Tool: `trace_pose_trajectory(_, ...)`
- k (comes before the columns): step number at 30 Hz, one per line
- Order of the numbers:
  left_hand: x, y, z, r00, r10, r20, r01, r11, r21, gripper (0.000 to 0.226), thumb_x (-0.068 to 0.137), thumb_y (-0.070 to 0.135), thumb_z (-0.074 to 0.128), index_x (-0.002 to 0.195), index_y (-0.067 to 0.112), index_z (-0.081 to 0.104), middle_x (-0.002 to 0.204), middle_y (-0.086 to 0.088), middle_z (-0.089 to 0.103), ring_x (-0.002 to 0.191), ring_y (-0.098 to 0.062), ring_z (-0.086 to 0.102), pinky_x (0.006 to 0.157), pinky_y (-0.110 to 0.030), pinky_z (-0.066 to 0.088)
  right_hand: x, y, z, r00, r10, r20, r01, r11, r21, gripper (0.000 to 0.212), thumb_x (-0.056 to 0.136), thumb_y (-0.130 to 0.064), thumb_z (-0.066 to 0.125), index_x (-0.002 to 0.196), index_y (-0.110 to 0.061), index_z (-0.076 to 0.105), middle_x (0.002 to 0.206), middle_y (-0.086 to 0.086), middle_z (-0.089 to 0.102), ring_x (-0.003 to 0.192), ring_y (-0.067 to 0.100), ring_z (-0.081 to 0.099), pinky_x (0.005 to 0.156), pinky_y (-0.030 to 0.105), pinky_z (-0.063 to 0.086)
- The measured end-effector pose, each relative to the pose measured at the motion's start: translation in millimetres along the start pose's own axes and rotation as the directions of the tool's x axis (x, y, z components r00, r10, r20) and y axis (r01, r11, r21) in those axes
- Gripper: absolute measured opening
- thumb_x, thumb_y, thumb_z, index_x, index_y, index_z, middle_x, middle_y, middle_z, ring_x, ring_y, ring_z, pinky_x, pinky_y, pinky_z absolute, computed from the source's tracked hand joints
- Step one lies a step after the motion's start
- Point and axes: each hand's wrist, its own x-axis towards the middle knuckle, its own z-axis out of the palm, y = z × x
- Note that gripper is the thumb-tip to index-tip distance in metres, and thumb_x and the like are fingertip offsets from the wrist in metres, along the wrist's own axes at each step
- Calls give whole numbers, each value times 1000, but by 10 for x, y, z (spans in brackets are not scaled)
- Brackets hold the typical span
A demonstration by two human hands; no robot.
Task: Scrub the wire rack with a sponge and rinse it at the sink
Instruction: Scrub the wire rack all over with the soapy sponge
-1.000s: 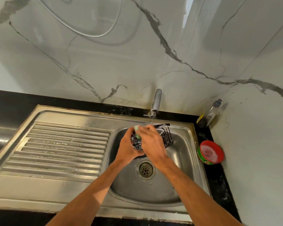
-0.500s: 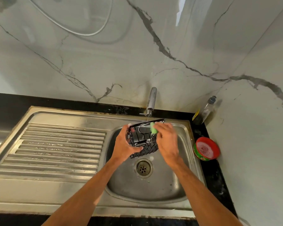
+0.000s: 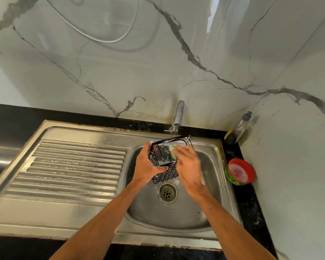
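Note:
A black wire rack, shaped like a small basket, is held tilted above the steel sink basin, just under the tap. My left hand grips the rack's left side, fingers curled round the wires. My right hand holds a green sponge against the rack's upper inner part. Most of the sponge is hidden by my fingers. A thin stream of water falls from the tap onto the rack's top rim.
A ribbed steel draining board lies left of the basin. The drain sits below the rack. A round red-and-green tub of dish soap and a clear bottle stand on the black counter at the right, against the marble wall.
The rack was turned so its open top faces up toward me, and the sponge moved from its left outer side to the upper inside. Both hands stayed over the basin.

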Motion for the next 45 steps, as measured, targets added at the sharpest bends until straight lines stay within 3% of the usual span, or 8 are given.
trace_pose_trajectory(3,6,-29,-4,999,-38,-31,38,999,10,94,42,47,98,120,32,48,111,9,69,105,-12,69,93,-45,58,-8,-95,36,977,-201,74,200,980,26,44,71,14,68,109,-8,75,114,6,74,102,21,66,82,32,60)
trace_pose_trajectory(7,-3,12,15,990,-116,-84,118,993,8,103,41,47,99,129,26,49,110,14,66,110,-11,64,102,-44,54,160,279,-84,955,290,-57,-279,950,141,42,80,11,70,116,-11,71,117,5,73,106,15,65,90,32,58)
trace_pose_trajectory(12,-31,103,-18,964,-216,-156,218,976,-2,102,43,53,98,129,24,53,113,9,68,106,-11,64,97,-35,53,88,63,33,996,90,-26,-84,981,175,44,81,7,69,118,-15,69,118,2,72,107,6,57,92,23,51)
trace_pose_trajectory(16,-98,117,-65,910,-335,-245,320,942,-102,70,50,64,89,106,39,56,100,15,70,94,-12,71,85,-36,60,97,366,79,881,464,-90,-428,864,266,43,80,8,72,118,-14,69,118,7,72,106,17,64,84,39,61)
trace_pose_trajectory(22,-109,-100,-24,824,-495,-276,454,868,-202,82,39,94,71,99,40,55,94,7,75,81,-18,75,80,-47,62,-32,29,298,972,206,116,-230,936,265,38,88,3,67,123,-13,68,128,-8,57,117,4,48,102,1,32)
trace_pose_trajectory(31,-189,71,20,702,-690,-176,553,684,-476,68,78,45,83,122,7,48,108,-25,64,90,-38,72,67,-45,64,288,81,433,977,45,209,-93,970,224,38,90,0,65,124,-16,67,132,5,62,124,19,53,110,39,45)
trace_pose_trajectory(39,-194,146,137,651,-735,-188,556,631,-540,66,85,39,78,132,9,43,122,-22,60,88,-37,71,58,-38,62,376,-56,408,962,-99,255,44,976,212,32,92,0,62,121,-13,70,129,5,60,120,16,49,109,22,28)
trace_pose_trajectory(45,-183,197,191,605,-774,-188,547,575,-608,51,87,30,75,123,12,44,117,-21,58,91,-37,68,61,-41,63,465,328,355,959,208,191,-238,959,152,32,90,0,64,118,-14,71,120,1,58,112,10,50,106,28,47)
